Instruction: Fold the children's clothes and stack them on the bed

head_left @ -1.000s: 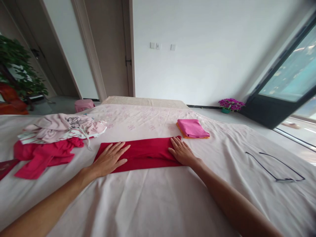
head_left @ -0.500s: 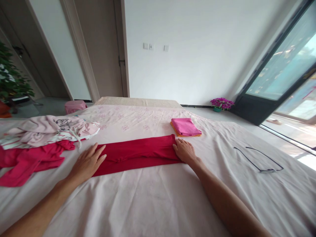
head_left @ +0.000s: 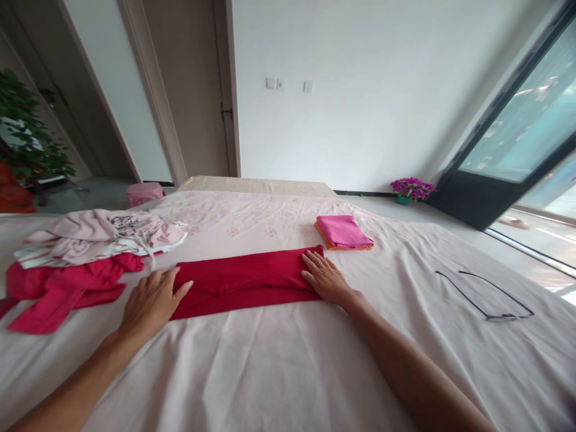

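A dark red garment (head_left: pixel 245 282) lies folded into a long strip across the pale pink bed sheet (head_left: pixel 288 360). My left hand (head_left: pixel 150 300) rests flat at the strip's left end, fingers stretched out. My right hand (head_left: pixel 324 279) lies flat on the strip's right end, fingers spread. Neither hand grips the cloth.
A heap of pink, striped and red clothes (head_left: pixel 81 258) sits at the left. A folded pink and orange stack (head_left: pixel 344 232) lies behind the strip. A thin wire hanger (head_left: pixel 488 294) lies at the right. Beyond the bed are a pink stool (head_left: pixel 144 193), a flower pot (head_left: pixel 411 191) and a glass door.
My left hand slid from the middle-left of the red strip out to its left end. My right hand shifted slightly inward on the right end.
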